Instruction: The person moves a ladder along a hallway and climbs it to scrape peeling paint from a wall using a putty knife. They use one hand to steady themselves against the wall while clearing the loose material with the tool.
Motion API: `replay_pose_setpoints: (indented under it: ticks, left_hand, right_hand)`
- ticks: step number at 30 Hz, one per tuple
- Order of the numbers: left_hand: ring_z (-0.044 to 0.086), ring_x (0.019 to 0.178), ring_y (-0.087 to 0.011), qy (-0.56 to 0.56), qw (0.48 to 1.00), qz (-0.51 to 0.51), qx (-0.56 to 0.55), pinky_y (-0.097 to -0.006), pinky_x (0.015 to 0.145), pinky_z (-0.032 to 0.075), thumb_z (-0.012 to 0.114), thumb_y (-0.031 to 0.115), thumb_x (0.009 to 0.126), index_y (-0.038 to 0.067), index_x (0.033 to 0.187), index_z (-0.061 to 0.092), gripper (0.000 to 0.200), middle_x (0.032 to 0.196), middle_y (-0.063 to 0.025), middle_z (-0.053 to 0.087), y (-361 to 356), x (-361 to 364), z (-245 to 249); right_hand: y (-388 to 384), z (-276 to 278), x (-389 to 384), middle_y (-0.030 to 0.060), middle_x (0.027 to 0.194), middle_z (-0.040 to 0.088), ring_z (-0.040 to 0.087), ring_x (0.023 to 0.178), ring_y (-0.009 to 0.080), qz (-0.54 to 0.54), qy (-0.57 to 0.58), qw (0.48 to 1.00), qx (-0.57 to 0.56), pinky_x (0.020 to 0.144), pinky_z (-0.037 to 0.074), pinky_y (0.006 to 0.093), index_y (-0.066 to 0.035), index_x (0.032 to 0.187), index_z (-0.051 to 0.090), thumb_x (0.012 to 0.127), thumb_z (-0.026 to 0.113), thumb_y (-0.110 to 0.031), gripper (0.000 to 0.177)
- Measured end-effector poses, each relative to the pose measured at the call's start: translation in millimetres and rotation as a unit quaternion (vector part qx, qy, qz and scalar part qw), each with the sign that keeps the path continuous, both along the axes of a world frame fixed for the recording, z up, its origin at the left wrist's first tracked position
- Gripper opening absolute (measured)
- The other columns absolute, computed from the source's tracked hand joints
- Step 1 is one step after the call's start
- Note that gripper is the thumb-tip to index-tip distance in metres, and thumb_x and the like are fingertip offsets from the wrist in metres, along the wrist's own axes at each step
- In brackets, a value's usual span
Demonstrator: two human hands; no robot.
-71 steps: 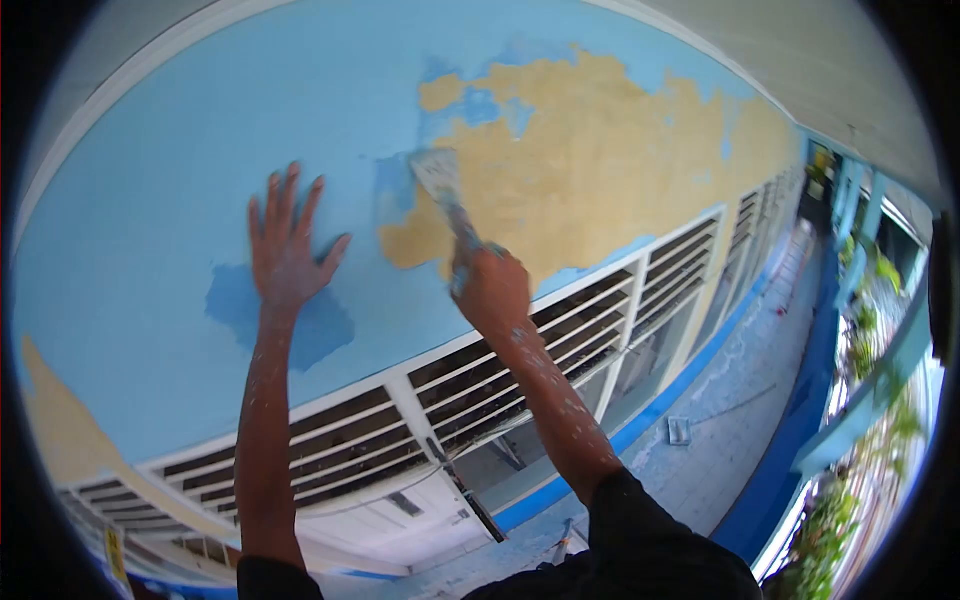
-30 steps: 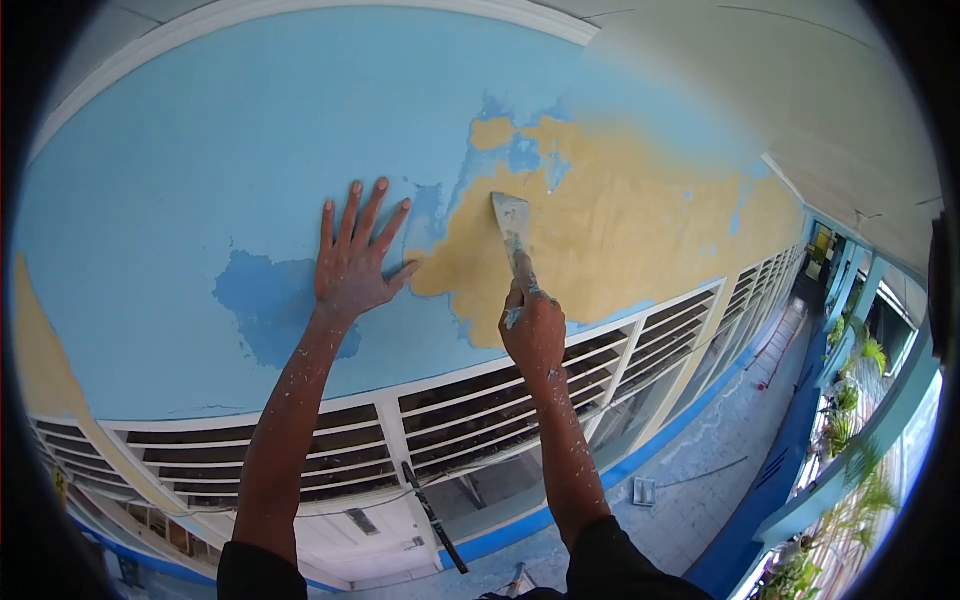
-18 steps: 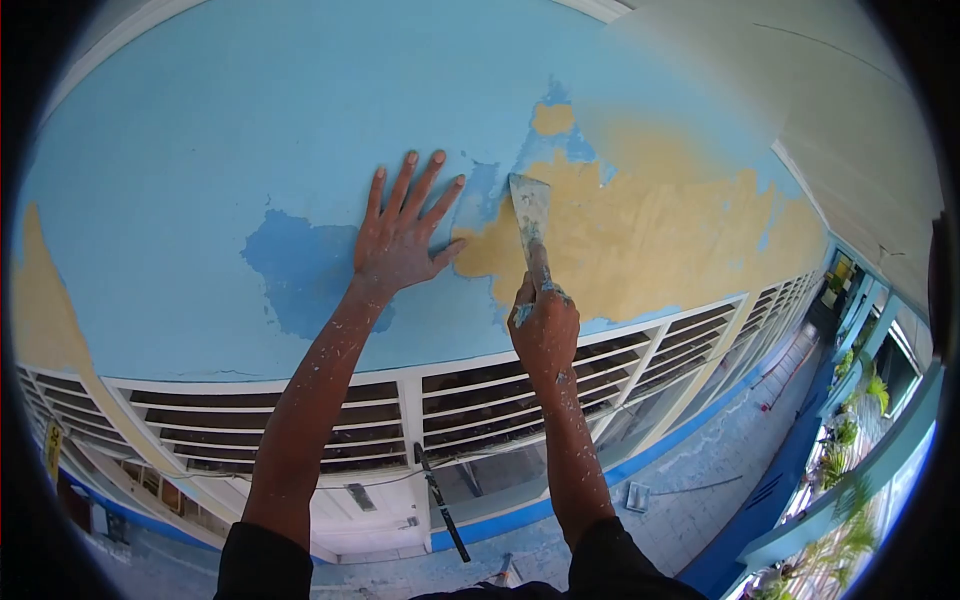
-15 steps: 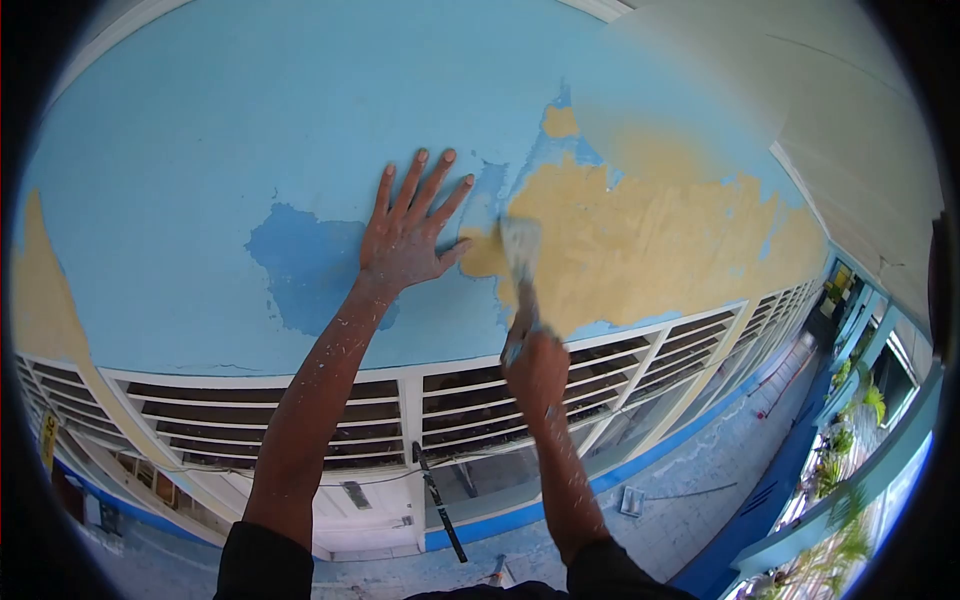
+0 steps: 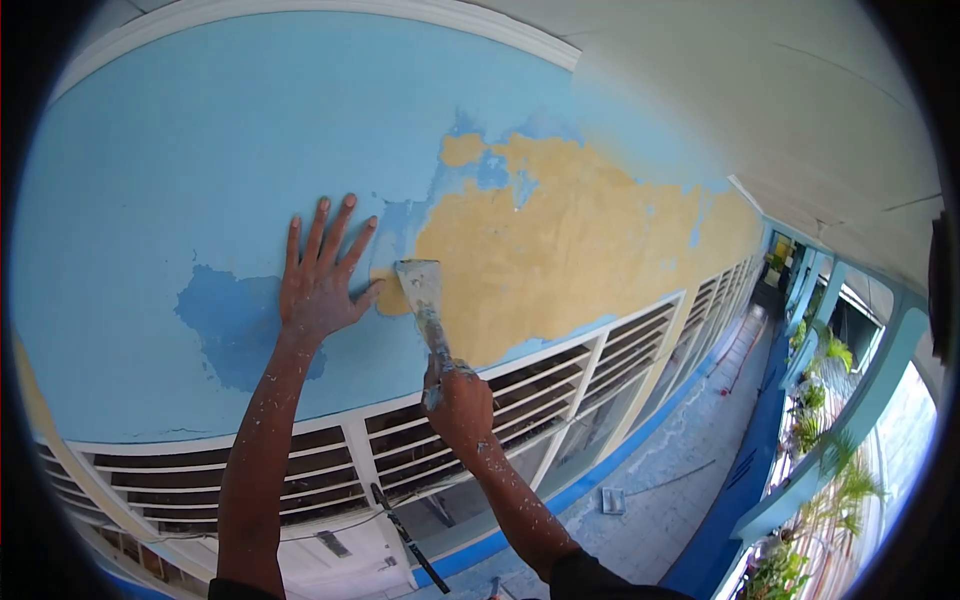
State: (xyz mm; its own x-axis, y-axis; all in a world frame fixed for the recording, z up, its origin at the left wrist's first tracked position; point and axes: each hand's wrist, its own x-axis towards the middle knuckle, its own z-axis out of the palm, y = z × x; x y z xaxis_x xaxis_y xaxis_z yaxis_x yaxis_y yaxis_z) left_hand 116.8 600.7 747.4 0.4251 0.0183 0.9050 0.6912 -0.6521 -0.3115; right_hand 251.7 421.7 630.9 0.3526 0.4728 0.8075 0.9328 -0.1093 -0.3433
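Note:
My left hand (image 5: 322, 285) lies flat against the painted wall (image 5: 240, 150), fingers spread, beside a darker blue patch (image 5: 235, 320). Wrapped round the handle of a paint scraper (image 5: 422, 290) is my right hand (image 5: 462, 405), lower and to the right. The scraper's wide, worn blade points up and meets the wall at the left edge of a large bare yellow area (image 5: 540, 240). Ragged light blue paint borders that area. Specks of paint dot both forearms.
Below the wall runs a row of louvred windows (image 5: 480, 410). A dark pole (image 5: 410, 540) leans near a white door. On the floor lies a small tray (image 5: 613, 500); a ladder (image 5: 740, 340) is farther along. Blue pillars and potted plants (image 5: 850, 485) line the right side.
The view has swung, so the wall and both hands sit farther left and lower. The scraper, blurred before, now shows sharply, its blade nearer my left hand.

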Motion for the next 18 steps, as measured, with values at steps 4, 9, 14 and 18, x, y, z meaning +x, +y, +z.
replay_pose_setpoints:
  ticks: [4,9,14,18]
  left_hand:
    - [0.015,0.161,-0.0312,0.016,0.999,0.029,-0.022,-0.0587,0.129,0.010,0.061,0.069,0.090,0.030,0.161,0.040,0.084,0.175,-0.0050,0.020,-6,-1,2]
    - [0.017,0.160,-0.0345,0.027,0.999,0.018,-0.033,-0.0614,0.127,0.011,0.065,0.068,0.088,0.029,0.161,0.042,0.086,0.174,-0.0074,0.021,-5,-3,3]
    - [0.016,0.160,-0.0342,0.014,1.000,0.009,0.003,-0.0619,0.127,0.012,0.064,0.068,0.089,0.030,0.162,0.041,0.086,0.174,-0.0072,0.021,3,-5,-1]
    - [0.016,0.160,-0.0356,0.024,1.000,-0.006,-0.018,-0.0644,0.126,0.014,0.065,0.066,0.088,0.028,0.161,0.042,0.086,0.174,-0.0090,0.022,0,-3,1]
  right_hand:
    - [12,45,17,0.0238,0.072,0.067,0.068,0.065,0.0462,-0.052,0.019,0.998,0.032,0.061,0.054,0.0574,-0.002,0.077,0.067,0.098,0.064,-0.027,0.033]
    - [12,63,14,0.0204,0.081,0.068,0.068,0.073,0.0448,0.017,-0.008,0.997,0.076,0.065,0.055,0.0539,-0.003,0.093,0.070,0.092,0.069,-0.017,0.014]
    - [7,2,-7,0.0257,0.069,0.066,0.066,0.061,0.0468,-0.016,-0.014,0.999,0.034,0.056,0.053,0.0551,0.001,0.082,0.070,0.101,0.061,-0.017,0.027]
    - [21,52,17,0.0236,0.070,0.065,0.066,0.066,0.0470,-0.063,-0.059,0.993,0.080,0.059,0.051,0.0554,0.000,0.080,0.066,0.091,0.068,-0.015,0.019]
